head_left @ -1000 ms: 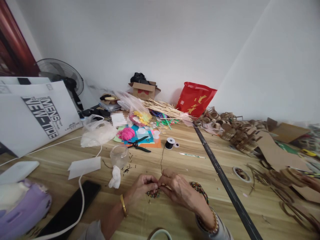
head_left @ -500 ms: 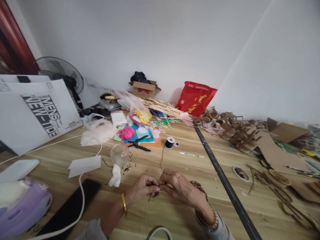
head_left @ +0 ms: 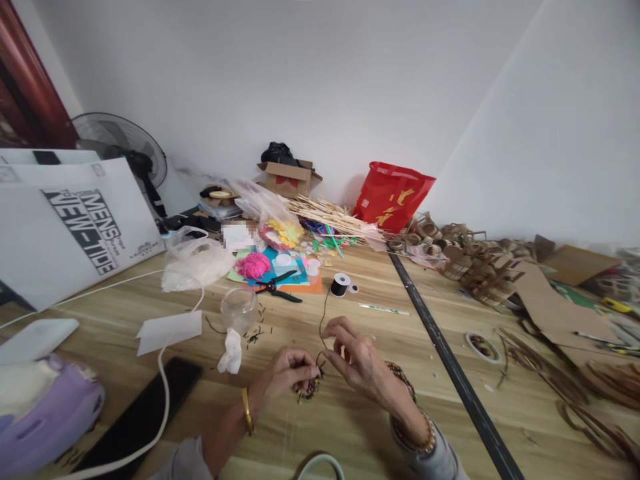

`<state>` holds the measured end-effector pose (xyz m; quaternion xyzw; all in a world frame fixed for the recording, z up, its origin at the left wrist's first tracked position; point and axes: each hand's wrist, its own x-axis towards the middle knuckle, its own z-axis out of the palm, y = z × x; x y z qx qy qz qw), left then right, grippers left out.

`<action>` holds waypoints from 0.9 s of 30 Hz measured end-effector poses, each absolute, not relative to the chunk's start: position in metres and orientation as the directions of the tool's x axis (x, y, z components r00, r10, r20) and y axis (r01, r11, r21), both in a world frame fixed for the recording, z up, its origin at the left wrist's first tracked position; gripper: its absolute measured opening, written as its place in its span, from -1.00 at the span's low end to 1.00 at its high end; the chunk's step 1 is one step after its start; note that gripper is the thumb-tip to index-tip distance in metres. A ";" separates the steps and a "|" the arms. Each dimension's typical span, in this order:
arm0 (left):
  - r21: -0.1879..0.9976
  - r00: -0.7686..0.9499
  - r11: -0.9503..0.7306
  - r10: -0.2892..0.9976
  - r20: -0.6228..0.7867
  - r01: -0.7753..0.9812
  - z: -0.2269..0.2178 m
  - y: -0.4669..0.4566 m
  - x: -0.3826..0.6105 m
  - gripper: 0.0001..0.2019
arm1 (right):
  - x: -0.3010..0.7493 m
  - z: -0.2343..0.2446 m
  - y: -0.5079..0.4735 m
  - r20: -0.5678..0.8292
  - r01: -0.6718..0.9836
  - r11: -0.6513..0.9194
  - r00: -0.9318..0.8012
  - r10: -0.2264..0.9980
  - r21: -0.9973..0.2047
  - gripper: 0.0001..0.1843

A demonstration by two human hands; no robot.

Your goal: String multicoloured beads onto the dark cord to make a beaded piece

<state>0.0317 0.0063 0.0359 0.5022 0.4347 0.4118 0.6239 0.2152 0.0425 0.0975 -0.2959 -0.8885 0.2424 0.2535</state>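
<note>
My left hand (head_left: pixel 286 375) pinches a small bracelet of multicoloured beads (head_left: pixel 309 389) at its top edge, just above the wood-look table. From the pinch a dark cord (head_left: pixel 321 325) bends up and runs back to a spool of black cord (head_left: pixel 340 285). Close by on the right, my right hand (head_left: pixel 361 363) has its thumb and fingers apart. The cord passes by its thumb tip; whether they touch I cannot tell. Short dark cord scraps (head_left: pixel 254 337) lie left of the hands, by a clear jar (head_left: pixel 239 311) and a crumpled white tissue (head_left: pixel 231 351).
Black-handled pliers (head_left: pixel 276 287) and pink yarn (head_left: pixel 253 265) lie on coloured sheets behind the jar. A white cable (head_left: pixel 163 393) crosses the left side. To the right run a dark strip (head_left: pixel 450 367), a tape roll (head_left: pixel 483 348) and woven baskets (head_left: pixel 475 273).
My right hand has let go near the bracelet, its fingers spreading and lifting slightly away. A cord loop now shows between the hands. The left hand keeps its pinch.
</note>
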 end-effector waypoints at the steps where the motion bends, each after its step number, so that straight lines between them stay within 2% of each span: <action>1: 0.984 0.273 0.155 0.953 -0.128 -0.082 0.035 0.007 0.031 -0.70 | 0.216 0.099 0.043 0.325 0.400 0.705 -0.681 0.656 -0.586 -0.84; 4: 0.982 0.242 0.149 0.963 -0.119 -0.112 0.033 0.007 0.031 -0.71 | 0.216 0.101 0.042 0.285 0.402 0.714 -0.719 0.634 -0.573 -0.92; 10: 0.960 0.224 0.155 0.969 -0.102 -0.234 0.033 0.004 0.031 -0.71 | 0.212 0.095 0.043 0.172 0.419 0.735 -0.797 0.579 -0.532 -0.88; 23: 0.913 0.180 0.142 0.981 -0.078 -0.382 0.035 0.004 0.033 -0.72 | 0.211 0.094 0.042 0.162 0.429 0.739 -0.799 0.579 -0.520 -0.89; 27: 0.921 0.165 0.123 0.984 -0.066 -0.370 0.034 0.005 0.033 -0.71 | 0.211 0.094 0.041 0.153 0.426 0.743 -0.808 0.569 -0.516 -0.84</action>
